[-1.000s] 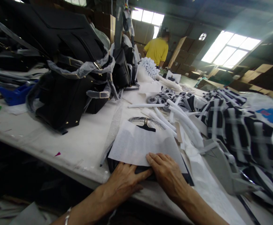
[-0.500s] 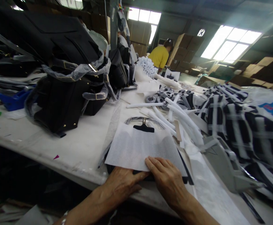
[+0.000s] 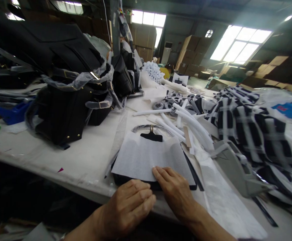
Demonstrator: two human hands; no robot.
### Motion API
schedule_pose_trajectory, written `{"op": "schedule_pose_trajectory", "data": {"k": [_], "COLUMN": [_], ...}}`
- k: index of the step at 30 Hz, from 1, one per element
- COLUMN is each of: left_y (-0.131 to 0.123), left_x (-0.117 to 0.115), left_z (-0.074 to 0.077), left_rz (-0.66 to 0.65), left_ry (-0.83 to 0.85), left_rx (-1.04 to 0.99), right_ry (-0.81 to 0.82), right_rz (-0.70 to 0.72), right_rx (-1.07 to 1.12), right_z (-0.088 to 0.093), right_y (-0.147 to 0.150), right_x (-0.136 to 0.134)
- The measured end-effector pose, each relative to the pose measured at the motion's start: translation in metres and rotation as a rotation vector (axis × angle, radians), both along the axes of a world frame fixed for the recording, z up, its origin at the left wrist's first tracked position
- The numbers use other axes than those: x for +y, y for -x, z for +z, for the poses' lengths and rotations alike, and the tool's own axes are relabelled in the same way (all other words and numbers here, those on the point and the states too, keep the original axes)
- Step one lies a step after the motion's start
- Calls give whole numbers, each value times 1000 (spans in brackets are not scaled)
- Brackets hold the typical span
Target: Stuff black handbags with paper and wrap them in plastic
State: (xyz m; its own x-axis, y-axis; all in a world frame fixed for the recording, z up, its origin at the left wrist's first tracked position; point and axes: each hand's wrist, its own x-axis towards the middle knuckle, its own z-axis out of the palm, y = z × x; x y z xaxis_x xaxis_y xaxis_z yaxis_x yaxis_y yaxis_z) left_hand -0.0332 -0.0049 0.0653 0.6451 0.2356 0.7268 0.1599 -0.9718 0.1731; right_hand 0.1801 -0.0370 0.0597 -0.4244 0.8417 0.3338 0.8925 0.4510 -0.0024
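Note:
A black bag (image 3: 120,179) lies flat at the table's front edge, mostly covered by a white sheet (image 3: 146,159). At its top a black tab with a gold clasp (image 3: 151,135) sticks out over the sheet, with a wrapped handle looped behind. My right hand (image 3: 176,187) rests with fingers flat on the sheet's lower right edge. Just in front of the bag's near edge, my left hand (image 3: 130,204) is closed with its fingers curled; what it holds, if anything, is hidden.
Black bags with wrapped straps (image 3: 63,113) stand at left, near a blue tool (image 3: 12,112). White foam strips (image 3: 193,125), a grey tape dispenser (image 3: 238,167) and wrapped black pieces (image 3: 251,134) lie at right. A person in yellow (image 3: 165,72) is at the back.
My left hand has come out from under the sheet's near edge, toward me, and its fingers have curled. My right hand stays on the sheet. The person in yellow is lower.

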Motion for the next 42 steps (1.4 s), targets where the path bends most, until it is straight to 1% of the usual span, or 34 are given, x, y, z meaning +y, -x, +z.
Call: {"op": "schedule_pose_trajectory", "data": {"k": [2, 4, 5, 6, 8, 9, 11, 14, 16, 18, 20, 24, 29, 32, 36, 39, 42], "left_y": [-11, -22, -27, -30, -33, -33, -31, -28, -27, -27, -28, -30, -31, -30, -33, -37, -40], "left_x": [4, 13, 18, 22, 28, 29, 29, 28, 28, 28, 29, 30, 30, 30, 28, 26, 25], "left_z": [5, -2, -9, -18, -34, -39, -45, -44, -42, -41, -41, -45, -47, -48, -49, -43, -31], "left_rz": [107, 256, 286, 310, 315, 308, 287, 264, 240, 211, 198, 198, 195, 192, 227, 283, 313], "left_ry": [26, 96, 117, 142, 171, 177, 180, 192, 190, 179, 171, 166, 165, 166, 162, 147, 133], "left_rx": [27, 130, 199, 266, 338, 344, 311, 248, 235, 247, 267, 308, 307, 285, 309, 387, 427], "right_ry": [2, 8, 13, 23, 72, 116, 225, 365, 419, 439, 436, 400, 367, 329, 310, 332, 341], "right_rz": [-7, -11, -13, -16, -35, -55, -96, -147, -168, -184, -212, -271, -271, -236, -209, -234, -234], "right_rx": [33, 39, 33, 26, 37, 55, 88, 68, 29, 25, 58, 94, 130, 164, 117, 30, -26], "right_z": [-2, -3, -3, -2, 4, 8, 20, 37, 42, 40, 34, 24, 18, 13, 11, 17, 23], "right_y": [0, 0, 0, 0, 1, 2, 2, 2, 0, -2, -3, -2, -3, -5, -4, 0, 6], "right_x": [-1, -2, -3, -3, -3, -2, 2, 12, 20, 27, 31, 31, 28, 27, 29, 32, 35]}}
